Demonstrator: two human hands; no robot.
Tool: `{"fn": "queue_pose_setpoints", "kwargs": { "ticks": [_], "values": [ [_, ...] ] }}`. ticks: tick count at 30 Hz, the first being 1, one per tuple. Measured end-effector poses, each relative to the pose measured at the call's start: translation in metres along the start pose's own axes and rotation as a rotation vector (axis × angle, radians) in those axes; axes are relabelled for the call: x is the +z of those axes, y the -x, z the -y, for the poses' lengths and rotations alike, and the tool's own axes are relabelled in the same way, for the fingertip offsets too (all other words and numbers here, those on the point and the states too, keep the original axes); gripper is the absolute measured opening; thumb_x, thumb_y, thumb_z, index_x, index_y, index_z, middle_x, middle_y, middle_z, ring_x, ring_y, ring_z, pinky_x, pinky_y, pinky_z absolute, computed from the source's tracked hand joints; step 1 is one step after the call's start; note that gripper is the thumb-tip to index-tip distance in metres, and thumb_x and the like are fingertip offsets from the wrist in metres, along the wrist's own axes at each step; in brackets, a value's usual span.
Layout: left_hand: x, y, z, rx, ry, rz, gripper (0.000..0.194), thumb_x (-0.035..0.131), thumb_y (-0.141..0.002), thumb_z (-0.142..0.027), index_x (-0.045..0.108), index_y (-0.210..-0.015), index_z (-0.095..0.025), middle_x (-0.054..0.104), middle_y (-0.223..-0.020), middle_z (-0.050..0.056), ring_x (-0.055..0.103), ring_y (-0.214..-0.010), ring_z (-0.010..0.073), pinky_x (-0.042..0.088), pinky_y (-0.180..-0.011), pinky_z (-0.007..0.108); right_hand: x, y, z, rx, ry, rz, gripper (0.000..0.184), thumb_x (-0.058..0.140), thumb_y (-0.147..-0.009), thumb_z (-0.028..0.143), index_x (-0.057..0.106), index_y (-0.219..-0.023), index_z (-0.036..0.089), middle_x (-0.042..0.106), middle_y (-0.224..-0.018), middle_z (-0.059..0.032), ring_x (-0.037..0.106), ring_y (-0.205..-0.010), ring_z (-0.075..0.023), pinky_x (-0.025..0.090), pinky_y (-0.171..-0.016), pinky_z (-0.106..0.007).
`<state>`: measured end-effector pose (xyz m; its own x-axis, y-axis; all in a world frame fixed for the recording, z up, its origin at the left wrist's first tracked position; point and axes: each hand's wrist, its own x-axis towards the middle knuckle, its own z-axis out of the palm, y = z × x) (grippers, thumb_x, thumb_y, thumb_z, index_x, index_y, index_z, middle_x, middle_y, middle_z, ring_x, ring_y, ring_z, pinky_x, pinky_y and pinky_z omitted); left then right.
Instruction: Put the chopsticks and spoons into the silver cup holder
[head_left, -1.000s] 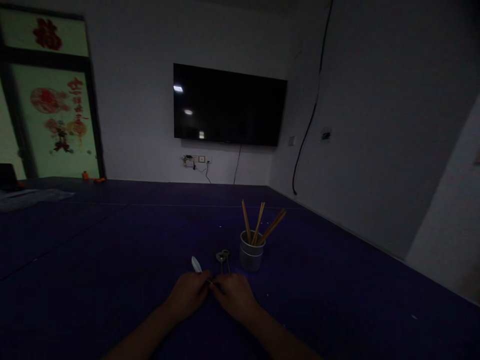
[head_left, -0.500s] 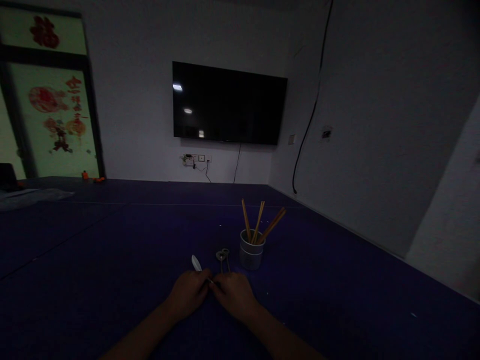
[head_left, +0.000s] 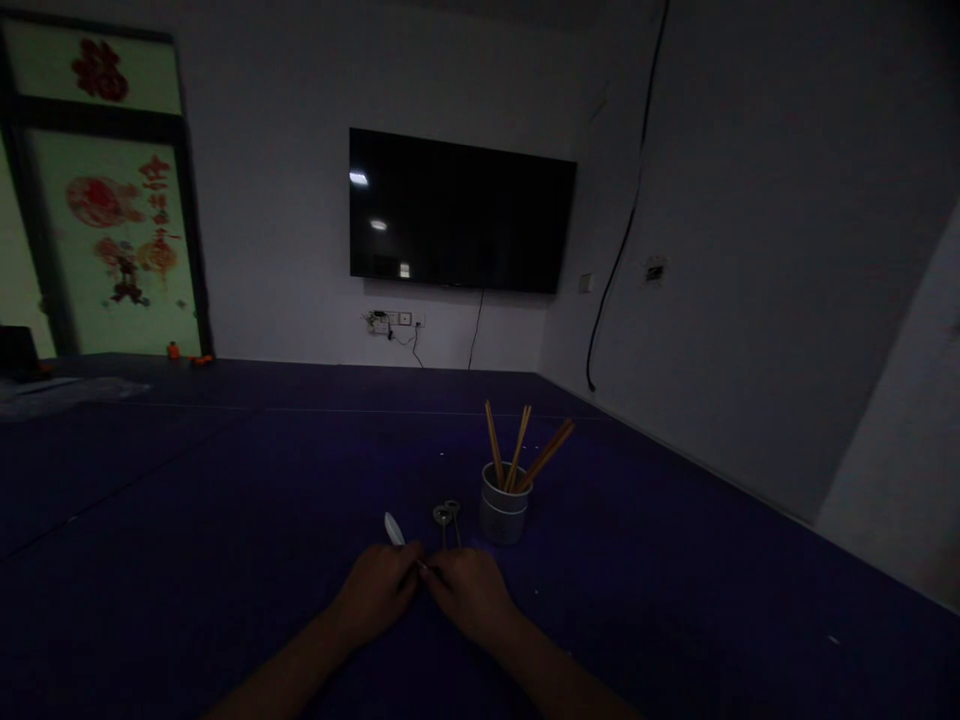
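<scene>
Matt cloth table, wooden chopsticks

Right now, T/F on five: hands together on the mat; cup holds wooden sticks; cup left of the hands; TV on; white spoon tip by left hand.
1. Left hand and right hand meet on the purple mat: true.
2. The cup holds wooden sticks: true.
3. Cup left of the hands: false, it stands beyond and right.
4. TV on: false, the screen is dark.
5. White spoon tip shows beyond the left hand: true.

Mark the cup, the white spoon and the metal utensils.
cup (head_left: 501, 518), head view, front wall.
white spoon (head_left: 393, 529), head view, bowl, beyond the left hand.
metal utensils (head_left: 445, 514), head view, rounded ends.
</scene>
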<state>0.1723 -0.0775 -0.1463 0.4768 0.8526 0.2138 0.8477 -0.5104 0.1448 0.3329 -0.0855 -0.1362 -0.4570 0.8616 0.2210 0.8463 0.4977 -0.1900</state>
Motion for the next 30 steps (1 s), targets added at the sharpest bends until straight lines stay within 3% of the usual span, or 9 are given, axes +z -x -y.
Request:
{"fn": "queue_pose_setpoints", "kwargs": {
  "ticks": [30],
  "values": [
    [-0.0025, 0.0005, -0.0016, -0.009, -0.014, -0.026, 0.012, 0.04, -0.083, -0.018, 0.051, -0.085, -0.021, 0.067, -0.076, 0.002, 0.063, -0.072, 0.0171, 0.039, -0.06, 0.023, -0.0007, 0.0009, 0.0006, 0.008, -0.021, -0.007, 0.029, 0.04, -0.091, 0.034, 0.067, -0.09, 0.022, 0.071, -0.087, -0.0026, 0.065, -0.081, -0.0159, 0.037, -0.063, -0.022]
  ]
}}
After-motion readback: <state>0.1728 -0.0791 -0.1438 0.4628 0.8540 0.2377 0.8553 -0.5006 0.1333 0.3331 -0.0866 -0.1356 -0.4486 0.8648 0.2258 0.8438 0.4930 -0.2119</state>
